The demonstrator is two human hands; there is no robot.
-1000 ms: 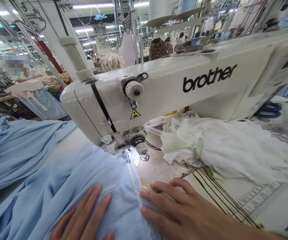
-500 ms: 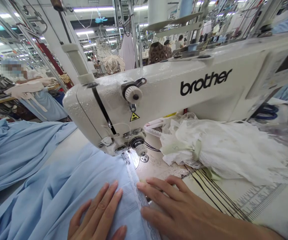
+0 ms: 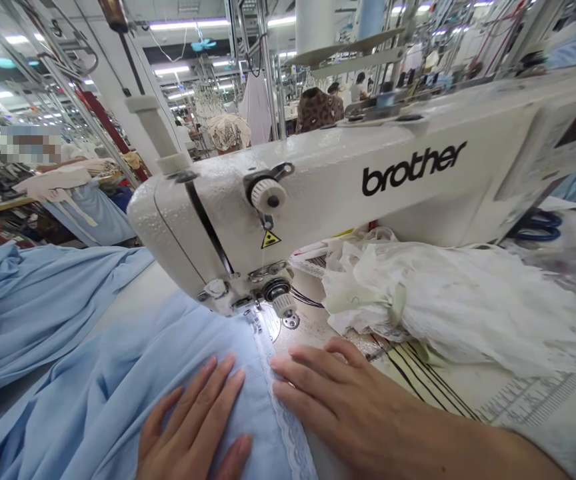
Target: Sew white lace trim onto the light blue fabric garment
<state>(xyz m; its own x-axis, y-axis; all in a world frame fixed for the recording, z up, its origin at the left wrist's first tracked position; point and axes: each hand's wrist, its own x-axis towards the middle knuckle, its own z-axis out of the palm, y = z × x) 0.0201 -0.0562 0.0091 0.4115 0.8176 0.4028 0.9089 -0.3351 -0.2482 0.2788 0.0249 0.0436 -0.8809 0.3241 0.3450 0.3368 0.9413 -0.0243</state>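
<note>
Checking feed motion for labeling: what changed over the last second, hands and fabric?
Both hands slid forward toward the presser foot. The left hand moved most and now lies flat, further up the blue fabric. The right hand moved a little, its fingertips at the lace trim. Nothing was gripped or let go. The sewing machine and white bundle stayed put.

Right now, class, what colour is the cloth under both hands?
The cloth is light blue, edged with white lace; head view shows it best.
</note>
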